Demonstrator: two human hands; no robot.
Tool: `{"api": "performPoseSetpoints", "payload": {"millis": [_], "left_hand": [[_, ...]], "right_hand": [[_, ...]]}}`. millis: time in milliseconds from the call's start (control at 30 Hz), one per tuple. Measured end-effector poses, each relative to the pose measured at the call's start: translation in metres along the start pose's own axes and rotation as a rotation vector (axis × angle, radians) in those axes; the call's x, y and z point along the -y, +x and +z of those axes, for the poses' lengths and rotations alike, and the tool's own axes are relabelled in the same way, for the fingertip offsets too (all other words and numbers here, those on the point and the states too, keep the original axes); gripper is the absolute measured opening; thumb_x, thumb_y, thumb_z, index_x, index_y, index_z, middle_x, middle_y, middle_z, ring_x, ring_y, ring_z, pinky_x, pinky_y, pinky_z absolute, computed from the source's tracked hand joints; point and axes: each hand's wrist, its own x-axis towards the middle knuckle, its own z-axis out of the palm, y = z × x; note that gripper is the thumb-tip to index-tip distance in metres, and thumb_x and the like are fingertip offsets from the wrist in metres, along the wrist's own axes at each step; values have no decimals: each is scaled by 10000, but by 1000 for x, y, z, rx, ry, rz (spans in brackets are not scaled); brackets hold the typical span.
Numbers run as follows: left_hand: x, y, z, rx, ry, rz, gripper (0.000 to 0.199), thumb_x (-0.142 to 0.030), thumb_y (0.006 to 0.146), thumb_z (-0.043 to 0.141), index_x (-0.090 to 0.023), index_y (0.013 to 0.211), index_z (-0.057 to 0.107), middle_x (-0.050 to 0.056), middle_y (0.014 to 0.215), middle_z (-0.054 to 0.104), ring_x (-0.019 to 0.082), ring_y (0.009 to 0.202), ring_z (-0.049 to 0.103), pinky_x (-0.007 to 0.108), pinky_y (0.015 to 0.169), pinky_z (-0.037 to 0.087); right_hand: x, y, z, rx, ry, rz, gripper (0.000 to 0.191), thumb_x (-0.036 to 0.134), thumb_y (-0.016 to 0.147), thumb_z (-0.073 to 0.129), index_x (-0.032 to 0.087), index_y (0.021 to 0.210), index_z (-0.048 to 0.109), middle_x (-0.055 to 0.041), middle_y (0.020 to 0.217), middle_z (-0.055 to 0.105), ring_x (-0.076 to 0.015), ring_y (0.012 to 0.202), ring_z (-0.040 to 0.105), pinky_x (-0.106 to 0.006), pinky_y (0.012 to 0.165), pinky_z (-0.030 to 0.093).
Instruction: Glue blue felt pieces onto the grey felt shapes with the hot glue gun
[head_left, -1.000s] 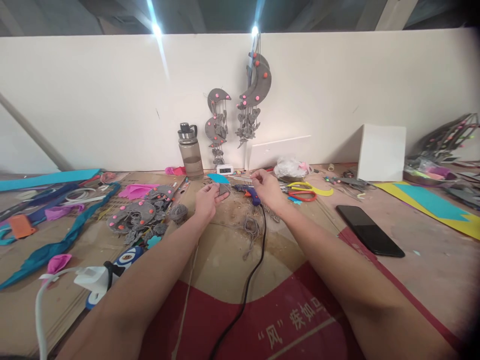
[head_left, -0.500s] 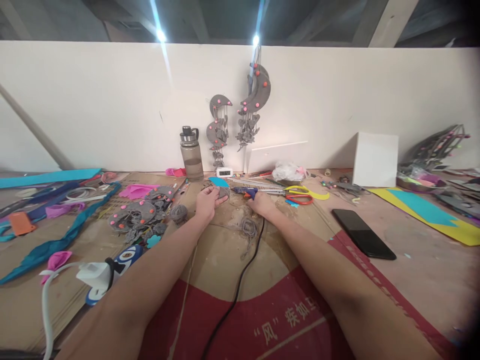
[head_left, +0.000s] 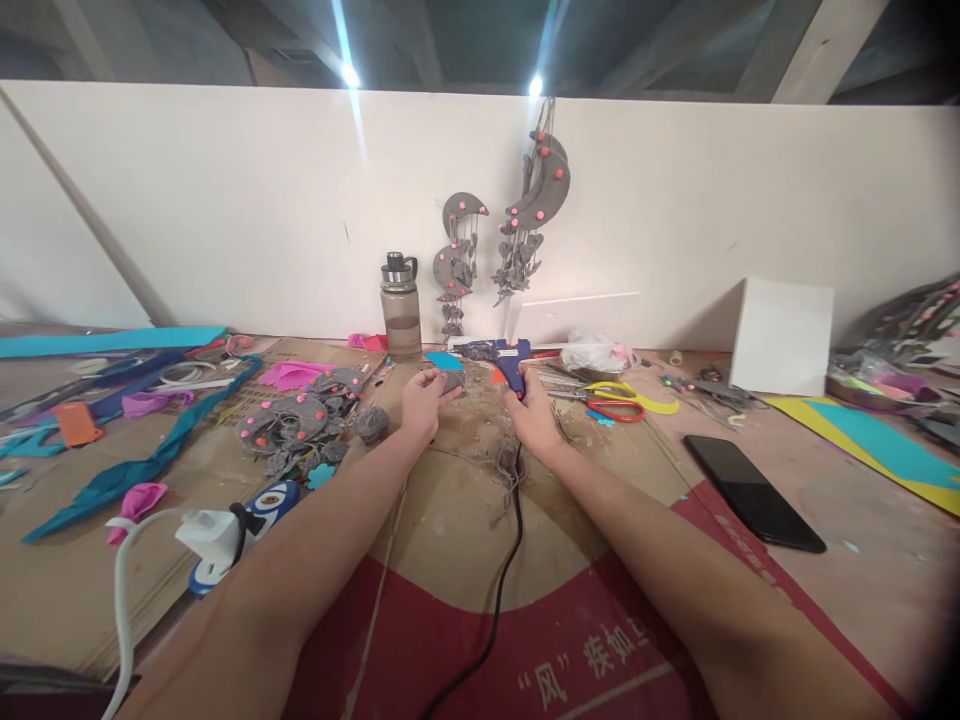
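My left hand [head_left: 422, 405] pinches a small grey piece [head_left: 452, 381] between thumb and fingers, above the cardboard. My right hand [head_left: 534, 408] is wrapped round the handle of a blue glue gun [head_left: 511, 366], whose nozzle end points left, above and beyond the grey piece. The gun's black cord [head_left: 502, 590] runs down toward me. Grey yarn [head_left: 510, 470] lies loose just below my right hand, and a grey yarn ball [head_left: 370, 425] sits left of my left hand.
A bottle [head_left: 402, 310] stands behind my left hand. Scissors [head_left: 615, 402] and a black phone [head_left: 752, 492] lie to the right. Grey decorated pieces [head_left: 285, 422] and a white plug [head_left: 210, 534] are at the left. Grey moon ornaments [head_left: 551, 190] hang on the wall.
The glue gun has been raised off the work surface in my right hand and now shows upright-handled. My left hand still pinches the grey piece. The whole view has shifted slightly.
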Motion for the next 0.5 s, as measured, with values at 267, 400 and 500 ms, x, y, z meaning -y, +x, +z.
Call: {"api": "performPoseSetpoints", "payload": {"millis": [267,400,500], "left_hand": [[2,5,-5,11,-15,19,156,-164,683,715,-134,748,577,-22,693,528,82,670,548,442,882,561],[2,5,-5,7,-11,24,146,-165,690,702,-132,745,571,-25,686,520,75,653,537,445,880,561],[1,4,-4,11,-9,30,148,-165,684,703,-133,741,570,-42,654,493,60,610,503,430,868,566]], "right_hand": [[8,-6,11,164,224,171,236,366,800,510,206,974,517,-29,823,631,-156,613,518,-297,603,454],[3,-7,10,97,89,105,259,383,814,521,196,987,568,-28,837,638,-165,676,542,-302,661,464],[3,-6,9,134,23,38,275,402,828,518,189,975,610,-24,829,642,-171,717,549,-306,700,469]]}}
